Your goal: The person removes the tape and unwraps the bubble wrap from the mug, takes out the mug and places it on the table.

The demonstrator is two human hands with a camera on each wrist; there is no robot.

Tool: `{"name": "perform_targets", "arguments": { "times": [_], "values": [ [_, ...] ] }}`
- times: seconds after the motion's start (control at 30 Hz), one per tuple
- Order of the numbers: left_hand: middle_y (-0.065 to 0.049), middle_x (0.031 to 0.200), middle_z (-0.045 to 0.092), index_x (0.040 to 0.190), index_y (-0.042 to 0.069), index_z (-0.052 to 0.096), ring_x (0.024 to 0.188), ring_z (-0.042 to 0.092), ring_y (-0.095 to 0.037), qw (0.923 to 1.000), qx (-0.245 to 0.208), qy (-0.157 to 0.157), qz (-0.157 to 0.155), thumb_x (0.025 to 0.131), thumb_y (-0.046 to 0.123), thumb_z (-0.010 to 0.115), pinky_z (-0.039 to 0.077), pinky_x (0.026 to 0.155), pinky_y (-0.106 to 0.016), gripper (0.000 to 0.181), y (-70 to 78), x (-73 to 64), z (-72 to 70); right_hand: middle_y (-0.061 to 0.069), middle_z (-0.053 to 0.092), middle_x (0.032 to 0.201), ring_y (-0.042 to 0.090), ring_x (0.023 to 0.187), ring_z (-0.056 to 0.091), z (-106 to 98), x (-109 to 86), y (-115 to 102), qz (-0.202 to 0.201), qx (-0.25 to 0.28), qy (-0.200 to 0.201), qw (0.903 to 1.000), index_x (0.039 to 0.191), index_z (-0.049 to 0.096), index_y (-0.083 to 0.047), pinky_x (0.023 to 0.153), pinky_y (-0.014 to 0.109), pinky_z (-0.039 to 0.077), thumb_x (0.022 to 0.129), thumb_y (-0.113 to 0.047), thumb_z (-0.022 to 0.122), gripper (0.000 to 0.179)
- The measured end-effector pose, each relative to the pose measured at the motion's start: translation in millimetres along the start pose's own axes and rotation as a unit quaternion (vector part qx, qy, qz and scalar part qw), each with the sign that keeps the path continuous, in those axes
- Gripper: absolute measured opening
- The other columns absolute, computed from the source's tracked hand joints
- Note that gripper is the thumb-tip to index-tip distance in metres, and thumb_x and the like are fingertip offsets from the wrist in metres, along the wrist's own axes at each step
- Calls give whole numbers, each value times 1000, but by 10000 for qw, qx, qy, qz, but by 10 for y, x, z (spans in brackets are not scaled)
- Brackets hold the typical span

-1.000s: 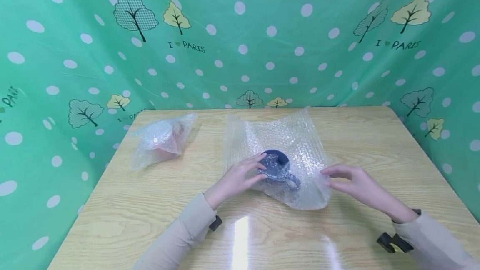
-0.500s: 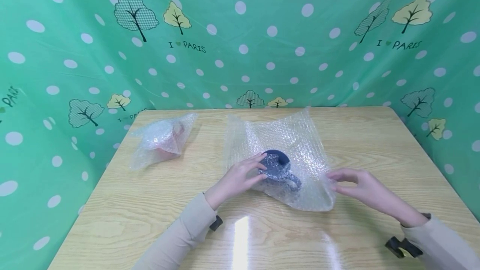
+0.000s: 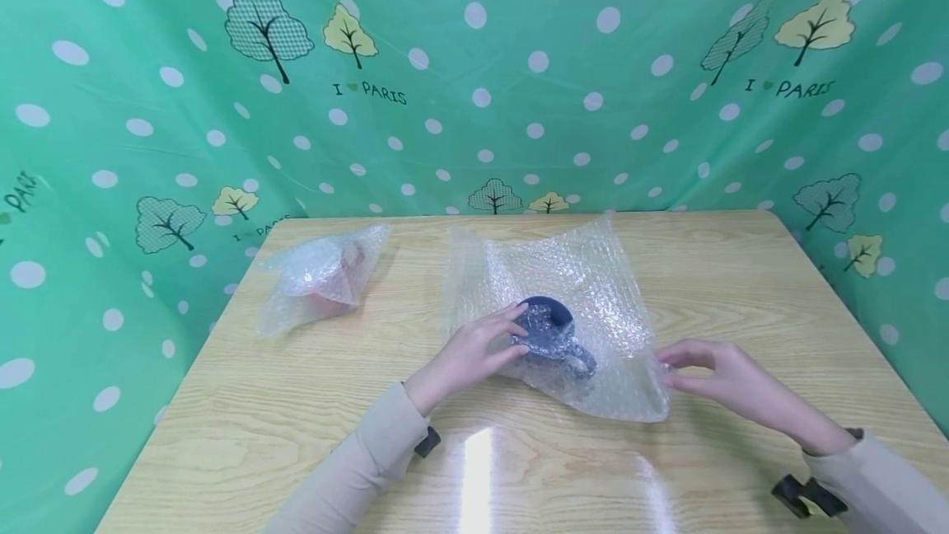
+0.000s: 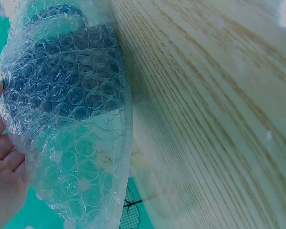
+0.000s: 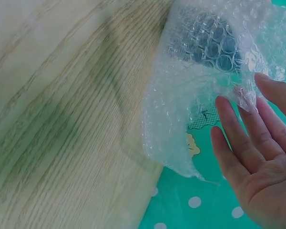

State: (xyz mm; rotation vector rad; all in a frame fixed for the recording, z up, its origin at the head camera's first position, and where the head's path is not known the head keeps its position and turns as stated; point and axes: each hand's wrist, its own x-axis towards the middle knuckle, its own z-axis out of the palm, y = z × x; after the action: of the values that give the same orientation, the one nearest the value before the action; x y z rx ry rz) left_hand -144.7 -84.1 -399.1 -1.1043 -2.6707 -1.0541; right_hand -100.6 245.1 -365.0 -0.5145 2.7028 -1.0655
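A dark blue mug [image 3: 545,326] lies on its side on a sheet of bubble wrap [image 3: 571,270], its front part and handle covered by a fold of the wrap. My left hand [image 3: 480,346] holds the mug by its left side, thumb at the front and fingers near the rim. In the left wrist view the mug [image 4: 66,71] shows blue through the bubbles, with my left hand's fingers [image 4: 1,138] at its edge. My right hand [image 3: 730,377] pinches the right edge of the wrap between thumb and fingers. The right wrist view shows that edge of bubble wrap [image 5: 248,95] at the fingertips.
At the back left of the wooden table [image 3: 245,435] lies a pinkish-red thing wrapped in bubble wrap [image 3: 319,274]. A green dotted curtain [image 3: 474,105] with printed trees hangs behind the table and along its sides.
My right hand has moved a little to the right and down, drawing the wrap's edge outward with it. The left hand and the mug have stayed in place.
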Motion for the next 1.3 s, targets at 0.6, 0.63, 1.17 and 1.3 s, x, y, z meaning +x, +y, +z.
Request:
{"name": "perform_targets", "arguments": {
  "times": [0.6,0.63,1.17,1.3],
  "values": [
    [-9,135,40,100,5,61,124,36,-25,10000,-22,5,45,85,25,58,30,102,-41,25,3,-7,1,4,65,95,8,85,58,-16,-44,77,6,-82,-278,9996,98,63,-7,74,34,51,78,-24,66,26],
    [-9,135,40,100,5,61,124,36,-25,10000,-17,3,43,85,26,57,30,102,-41,25,4,-7,0,4,65,95,7,85,58,-16,-48,83,-7,-56,-313,9995,98,63,-7,74,34,51,78,-24,66,26],
    [-9,135,39,100,6,61,125,35,-25,10000,47,-4,82,85,26,57,30,102,-41,26,0,-3,6,3,64,93,3,82,57,1,-88,196,236,217,-734,9968,96,62,-5,70,20,49,78,-25,65,28],
    [-9,135,39,100,6,61,125,35,-25,10000,62,5,75,85,26,57,29,102,-41,26,-1,-5,7,2,64,91,1,81,56,1,-97,217,245,216,-742,9967,94,62,-5,70,21,49,78,-26,65,27]
  ]
}}
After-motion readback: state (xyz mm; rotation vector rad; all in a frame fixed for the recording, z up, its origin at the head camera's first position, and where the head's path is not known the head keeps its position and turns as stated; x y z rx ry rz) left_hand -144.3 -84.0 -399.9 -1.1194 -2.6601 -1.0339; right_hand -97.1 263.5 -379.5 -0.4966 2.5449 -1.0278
